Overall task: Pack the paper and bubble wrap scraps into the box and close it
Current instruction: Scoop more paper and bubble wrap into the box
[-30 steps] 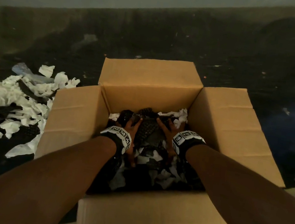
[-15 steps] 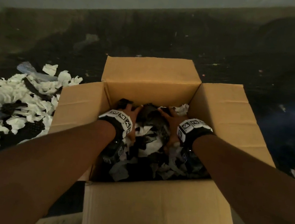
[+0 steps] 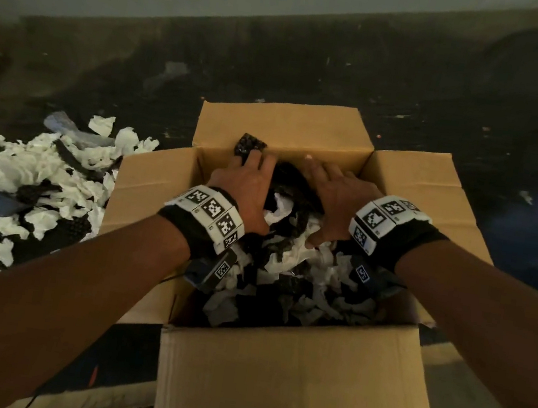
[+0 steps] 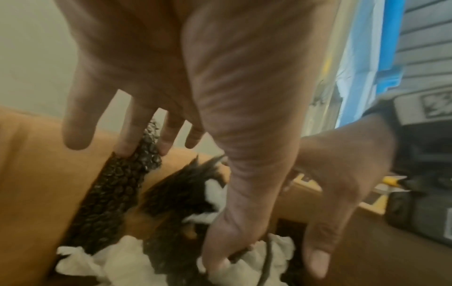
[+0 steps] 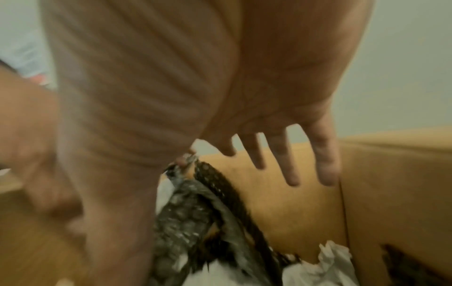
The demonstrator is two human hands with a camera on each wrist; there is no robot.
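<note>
Pressing down inside the open box (image 3: 297, 387), the left hand (image 3: 246, 183) and right hand (image 3: 334, 195) lie flat, fingers spread straight, packing paper and bubble wrap scraps (image 3: 288, 275) lower so the flaps might close; more scraps (image 3: 21, 183) remain on the floor.

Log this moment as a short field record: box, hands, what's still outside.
box: cardboard box, four flaps open, partly filled with scraps
left hand: fingers straight, on a black bubble wrap strip against the far wall
right hand: flat, fingers straight, over the scraps in the box
outside: pile of white and black scraps on the floor left of the box
</note>
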